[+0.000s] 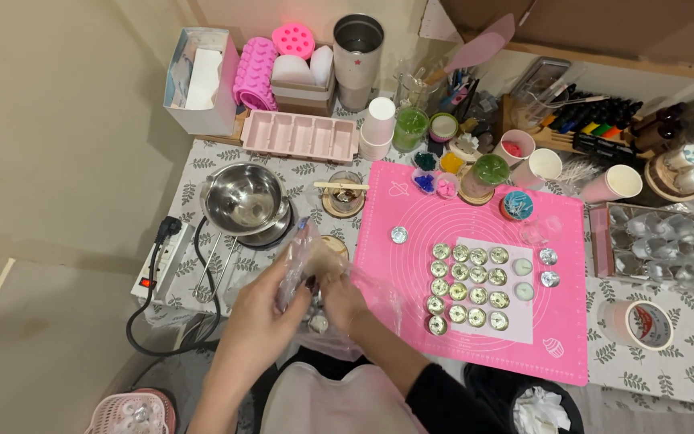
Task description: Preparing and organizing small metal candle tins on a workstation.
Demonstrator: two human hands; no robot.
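Clear, crinkled plastic — a small bag — stands between the two hands at the near edge of the table, its long axis running up and away from the person, mouth end toward the steel bowl. The left hand is clamped on the bag's left side; the right hand grips it from the right and lower down, so the two hands sit close together with the bag pinched between them, the left slightly farther forward. Small metal cups seem to lie inside the bag, though I cannot tell how many. Just right of the hands lies the pink silicone mat with rows of tealight cups — beyond-left, the steel bowl on its burner.
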